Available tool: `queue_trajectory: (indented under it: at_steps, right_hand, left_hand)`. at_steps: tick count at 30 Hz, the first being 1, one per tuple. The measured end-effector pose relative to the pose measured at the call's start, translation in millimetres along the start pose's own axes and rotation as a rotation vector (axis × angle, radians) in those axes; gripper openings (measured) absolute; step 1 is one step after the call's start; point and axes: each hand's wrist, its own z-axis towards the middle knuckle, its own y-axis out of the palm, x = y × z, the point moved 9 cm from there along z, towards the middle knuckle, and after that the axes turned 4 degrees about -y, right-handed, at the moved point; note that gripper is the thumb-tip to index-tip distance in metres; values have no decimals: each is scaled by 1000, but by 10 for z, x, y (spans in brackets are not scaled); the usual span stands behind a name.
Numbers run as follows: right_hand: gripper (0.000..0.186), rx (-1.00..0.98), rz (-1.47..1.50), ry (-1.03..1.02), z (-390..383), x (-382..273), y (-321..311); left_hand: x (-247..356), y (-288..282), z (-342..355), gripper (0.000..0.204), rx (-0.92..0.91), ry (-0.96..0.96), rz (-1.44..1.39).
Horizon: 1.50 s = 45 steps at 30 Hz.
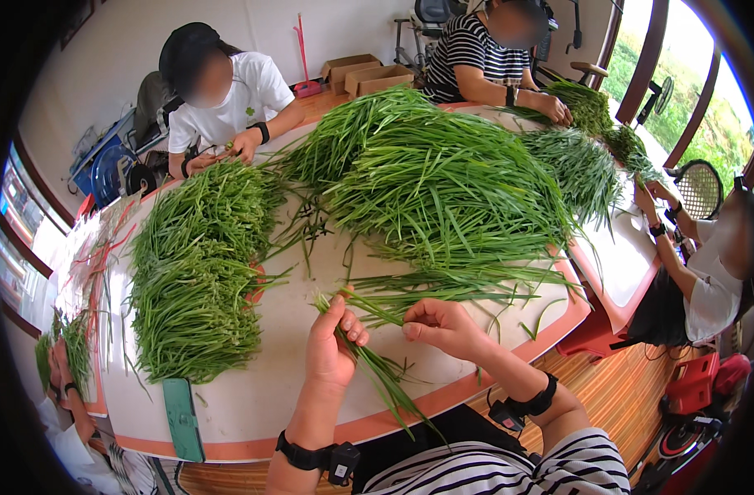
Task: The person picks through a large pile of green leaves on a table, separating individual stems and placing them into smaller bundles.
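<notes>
Striped sleeves (517,470) are seen at the near edge, and from them two forearms rise toward the surface (294,330), each banded with a black wrist strap. A small bundle of green stalks (377,363) is clasped in the left hand (331,342): the grip is closed around it, with the thumb laid up along the cut ends and the leafy tips trailing down toward the near right, past the edge of the surface. The right hand (443,326) is held just beside the left, its fingers curled and pinched on thin stalks (377,307) that run leftward to the bundle; this grip is closed on them as well.

Beyond the hands, loose stalks (459,285) are spread flat on the pale surface, which is rimmed in orange. A large heap of greens (443,181) is piled at the far middle, and a long sorted pile (195,280) is laid along the left side. A teal flat strip (183,417) is set at the near left edge.

Other people are seated around. At the far left, greens are handled by a person in a white shirt and dark cap (228,91). At the far right, a hand of a person in a striped shirt (476,58) is rested on another heap (583,107). At the right edge, a third person's hands (657,202) are raised near the surface. At the near left, a hand (63,371) is seen among more stalks.
</notes>
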Motion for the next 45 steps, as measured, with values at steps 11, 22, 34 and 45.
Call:
queue_trajectory:
  at_steps: [11,22,34,45]
  right_hand:
    - [26,-60,-377,6,-108,-74,11]
    - [23,-3,-72,2,-167,-49,-415]
    - [26,268,119,-131,-208,-509,-890]
    - [30,-26,163,-78,-39,-581,-245]
  left_hand:
    - [150,-214,47,20,139,165,136]
    - [340,-354,46,17,147,148,-54]
    - [334,-314,23,16,88,18,-131]
    - [-160,200,-88,21,-32,-228,181]
